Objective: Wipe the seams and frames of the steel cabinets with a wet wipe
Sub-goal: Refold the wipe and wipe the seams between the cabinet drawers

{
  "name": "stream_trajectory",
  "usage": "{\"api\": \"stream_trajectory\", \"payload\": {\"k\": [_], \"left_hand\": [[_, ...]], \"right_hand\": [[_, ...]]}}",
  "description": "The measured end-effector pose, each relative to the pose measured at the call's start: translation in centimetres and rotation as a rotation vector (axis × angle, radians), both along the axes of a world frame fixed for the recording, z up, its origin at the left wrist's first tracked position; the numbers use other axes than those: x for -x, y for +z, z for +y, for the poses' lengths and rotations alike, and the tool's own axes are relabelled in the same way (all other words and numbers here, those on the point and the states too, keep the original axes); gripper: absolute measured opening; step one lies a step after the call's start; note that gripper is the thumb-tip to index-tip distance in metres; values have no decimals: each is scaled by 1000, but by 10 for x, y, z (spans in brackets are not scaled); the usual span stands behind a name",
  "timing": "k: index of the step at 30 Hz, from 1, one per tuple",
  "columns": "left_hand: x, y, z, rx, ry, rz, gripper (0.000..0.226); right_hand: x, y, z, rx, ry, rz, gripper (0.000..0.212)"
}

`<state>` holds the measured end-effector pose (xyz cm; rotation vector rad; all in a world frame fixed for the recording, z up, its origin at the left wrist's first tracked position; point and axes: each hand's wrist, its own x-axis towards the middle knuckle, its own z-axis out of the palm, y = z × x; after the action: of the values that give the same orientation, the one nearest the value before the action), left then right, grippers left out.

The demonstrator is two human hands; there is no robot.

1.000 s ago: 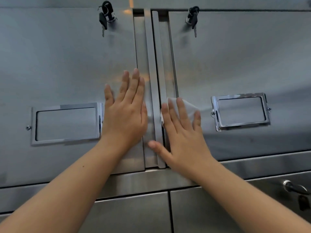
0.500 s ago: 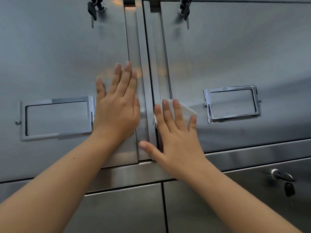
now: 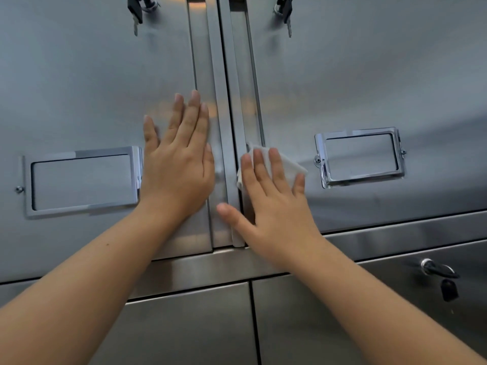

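With the top edge slicing through both key bunches, only the lower part of the left keys (image 3: pixel 137 11) at 11 o'clock and the right keys (image 3: pixel 286 14) at 1 o'clock visible. Half hidden under the fingers, wet wipe (image 3: pixel 286 165) pressed to the right cabinet door (image 3: pixel 369 75), just right of the centre seam (image 3: pixel 227 101); white corner poking out toward 3 o'clock, rest covered, fold hard to judge. Right hand (image 3: pixel 274 206) flat, grip spread wide over the wipe, thumb reaching to 9 o'clock across the seam. Left hand (image 3: pixel 179 164) flat on the left cabinet door (image 3: pixel 79 75), fingers together pointing to 12, grip open, holding nothing. Left label frame (image 3: pixel 79 181) partly covered at its right end by that hand. Right label frame (image 3: pixel 359 156) fully clear. Down at 4 o'clock, lower lock (image 3: pixel 437 270) with a dark fob, blurry.
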<state>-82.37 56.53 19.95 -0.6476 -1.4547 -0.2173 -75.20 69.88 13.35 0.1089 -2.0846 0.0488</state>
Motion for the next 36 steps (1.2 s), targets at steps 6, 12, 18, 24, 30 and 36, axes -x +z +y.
{"api": "stream_trajectory", "payload": {"k": [6, 12, 18, 24, 30, 36], "left_hand": [[0, 0, -1, -4, -8, 17, 58], [0, 0, 0, -13, -10, 6, 57], [0, -2, 0, -14, 1, 6, 58], [1, -1, 1, -16, -2, 12, 57], [0, -1, 0, -16, 18, 35, 56], [-2, 0, -1, -2, 9, 45, 55]], "right_hand": [[7, -47, 3, -64, -8, 83, 91], [5, -65, 15, -95, 27, 89, 84], [0, 22, 31, -68, -48, 44, 88], [5, -20, 38, -178, -35, 105, 87], [8, 54, 32, -129, -59, 102, 92], [9, 79, 28, -122, -50, 103, 80]]}}
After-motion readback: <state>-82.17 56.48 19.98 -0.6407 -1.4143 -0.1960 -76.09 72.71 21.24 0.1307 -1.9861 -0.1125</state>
